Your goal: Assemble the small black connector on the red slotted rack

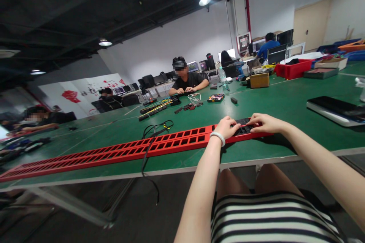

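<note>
A long red frame [168, 143] with two rows of square openings lies along the near side of the table. Black inserts [243, 130] fill openings near its right end. My left hand [226, 127], with a pale bracelet at the wrist, rests over the frame just left of these inserts, fingers bent and closed; whatever it grips is hidden. From the right, my right hand [262, 123] reaches onto the inserts, its thumb and fingers closed on a small black insert. A black strap [146, 155] crosses the frame and hangs over the table edge.
Across the green table [285, 110] a person [186, 79] works with both hands low. Between us lie black strips with yellow cables [155, 109], a patterned box [216, 98] and a bottle [222, 77]. A black-and-white device [336, 110] is at right, a red bin [293, 70] behind.
</note>
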Demonstrator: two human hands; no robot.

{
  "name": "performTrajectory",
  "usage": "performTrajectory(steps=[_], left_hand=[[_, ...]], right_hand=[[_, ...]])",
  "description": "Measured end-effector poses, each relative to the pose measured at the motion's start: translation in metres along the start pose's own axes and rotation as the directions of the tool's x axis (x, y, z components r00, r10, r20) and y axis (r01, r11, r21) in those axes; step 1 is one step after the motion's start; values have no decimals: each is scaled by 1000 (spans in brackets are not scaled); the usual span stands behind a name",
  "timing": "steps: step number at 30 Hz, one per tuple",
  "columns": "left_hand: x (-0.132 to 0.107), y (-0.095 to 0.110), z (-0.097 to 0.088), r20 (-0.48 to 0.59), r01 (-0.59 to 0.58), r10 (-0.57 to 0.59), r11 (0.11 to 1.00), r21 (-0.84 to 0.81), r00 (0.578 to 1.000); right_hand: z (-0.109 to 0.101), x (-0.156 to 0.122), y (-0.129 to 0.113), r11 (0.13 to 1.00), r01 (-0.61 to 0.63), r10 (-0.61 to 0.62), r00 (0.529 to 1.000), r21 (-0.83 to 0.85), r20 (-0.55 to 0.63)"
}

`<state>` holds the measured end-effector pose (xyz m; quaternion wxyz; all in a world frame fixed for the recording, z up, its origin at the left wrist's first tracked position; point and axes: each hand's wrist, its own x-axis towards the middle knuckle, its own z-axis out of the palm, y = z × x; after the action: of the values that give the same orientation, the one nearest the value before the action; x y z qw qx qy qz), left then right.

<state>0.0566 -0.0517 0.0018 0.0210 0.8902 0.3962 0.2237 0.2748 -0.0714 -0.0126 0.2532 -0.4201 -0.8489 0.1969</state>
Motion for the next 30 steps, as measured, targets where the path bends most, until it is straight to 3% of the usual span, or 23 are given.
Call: performTrajectory(steps=[18,30], left_hand=[[1,0,-1,-2,-21,21,1000,-5,1000],[1,4,1,-34,-17,17,1000,-2,999]], right_hand=[[4,1,4,999,41,-42,999,-30,-25],[7,-2,-6,981,142,-153,985,-131,-77]])
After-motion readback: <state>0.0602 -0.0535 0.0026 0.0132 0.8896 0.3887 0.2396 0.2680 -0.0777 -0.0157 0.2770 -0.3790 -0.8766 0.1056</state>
